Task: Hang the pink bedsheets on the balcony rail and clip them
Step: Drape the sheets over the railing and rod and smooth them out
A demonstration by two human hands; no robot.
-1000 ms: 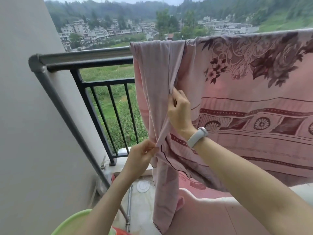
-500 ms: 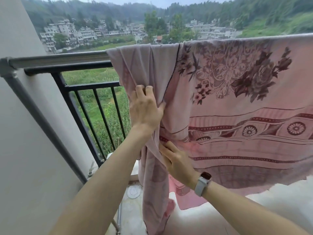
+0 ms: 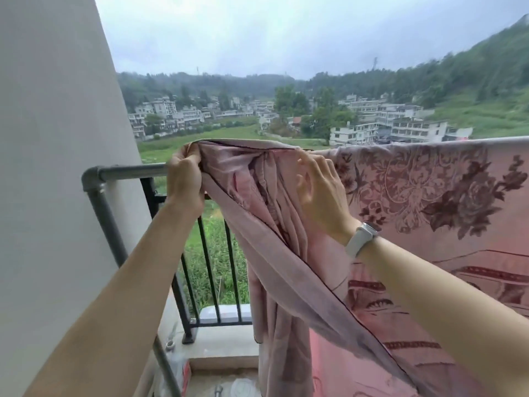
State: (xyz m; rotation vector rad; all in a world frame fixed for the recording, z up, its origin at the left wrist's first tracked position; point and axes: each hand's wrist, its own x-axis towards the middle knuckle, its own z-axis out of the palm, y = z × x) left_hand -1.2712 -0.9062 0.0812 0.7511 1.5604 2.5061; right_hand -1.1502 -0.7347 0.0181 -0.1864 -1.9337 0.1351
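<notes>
Pink bedsheet [image 3: 429, 196] end's bunched, unclipped; fingers of your left hand [image 3: 184, 179] & right hand [image 3: 320, 193] curl round it. Slack off & it could slip off rail [image 3: 131, 170].

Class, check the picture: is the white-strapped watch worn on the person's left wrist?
No, the white-strapped watch sits on the right wrist, just below the right hand that holds the pink bedsheet.

The rail [image 3: 134, 170] vanishes under the pink bedsheet [image 3: 429, 196], which runs off the right and bottom edges. The left hand [image 3: 184, 179] has its fingertips buried in cloth. Small bits [image 3: 243, 388] on the floor [image 3: 206, 376] are too tiny to tell.
</notes>
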